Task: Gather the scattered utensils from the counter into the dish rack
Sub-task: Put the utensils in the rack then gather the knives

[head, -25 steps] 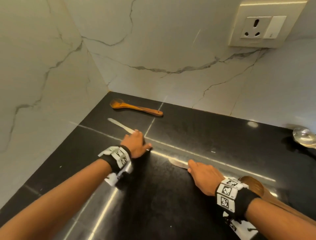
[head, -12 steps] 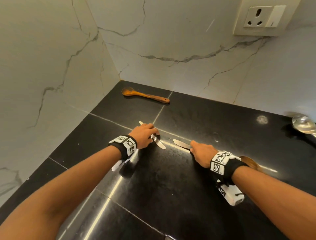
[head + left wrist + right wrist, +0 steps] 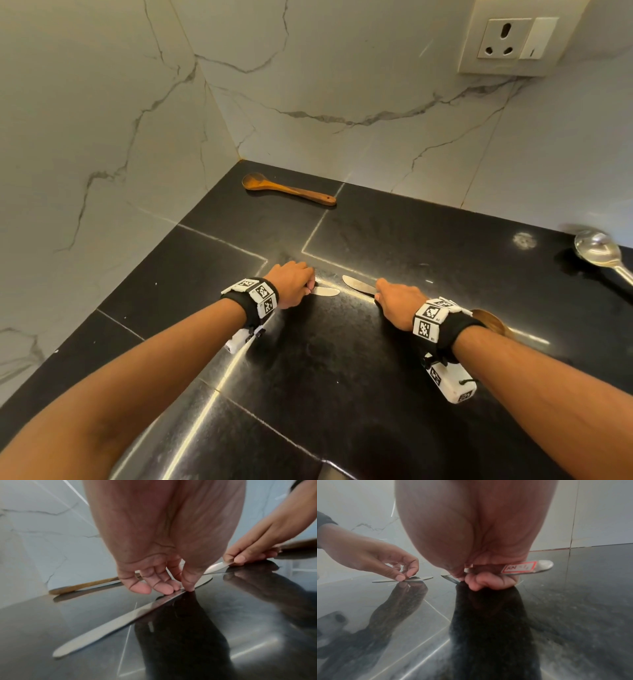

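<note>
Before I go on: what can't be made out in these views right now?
- Dish rack: in no view.
- Metal spoon: handle cut off by the head view's right edge.
- Second wooden spoon: mostly behind the right wrist, head view.
- Label on the right hand's knife: writing blurred, right wrist view.

Warm, fairly dim indoor light falls from above and behind, streaking bright glare along the polished black bench (image 3: 428, 236). The bench mirrors both hands as dark reflections in the wrist views. The head view bows straight lines at its edges. Both wrist views are soft, their near palms blurred and edges smeared.
</note>
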The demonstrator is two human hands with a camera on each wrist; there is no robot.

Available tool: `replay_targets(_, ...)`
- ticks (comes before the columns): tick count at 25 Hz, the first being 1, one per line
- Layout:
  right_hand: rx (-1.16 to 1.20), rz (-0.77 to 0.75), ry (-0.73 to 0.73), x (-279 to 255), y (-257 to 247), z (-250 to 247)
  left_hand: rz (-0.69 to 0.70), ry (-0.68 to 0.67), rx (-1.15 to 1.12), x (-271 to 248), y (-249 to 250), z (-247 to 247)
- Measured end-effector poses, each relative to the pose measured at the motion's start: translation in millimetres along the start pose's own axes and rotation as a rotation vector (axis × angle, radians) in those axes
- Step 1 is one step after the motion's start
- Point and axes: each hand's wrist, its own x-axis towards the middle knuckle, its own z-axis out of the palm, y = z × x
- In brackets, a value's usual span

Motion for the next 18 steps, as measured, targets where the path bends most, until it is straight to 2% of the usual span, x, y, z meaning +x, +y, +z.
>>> replay_targets(5,-0.008,0.006,0.015,1.7,0.9,3.2,-0.082,0.159,-0.274,-18.8,2.1,18.5)
replay_targets(7,-0.003,0.014,0.012,2.4,1.2,3.0,-0.150,0.183,-0.251,-29.4,-11.6,23.0)
replay_targets(12,-0.016,0.036,-0.002,3.8,1.7,6.1,-0.217,0.093,-0.160,-47.2,-37.3,25.0)
replay_targets(14,-0.005,0.049,-0.001,3.2,1.2,6.7,-0.220,0.048,-0.155,-44.9,-34.3,21.1)
replay_targets(18,0.005,0.059,-0.011,-0.3,-2.0,4.8,-0.193,-0.032,0.001,-40.3,-26.5,13.5)
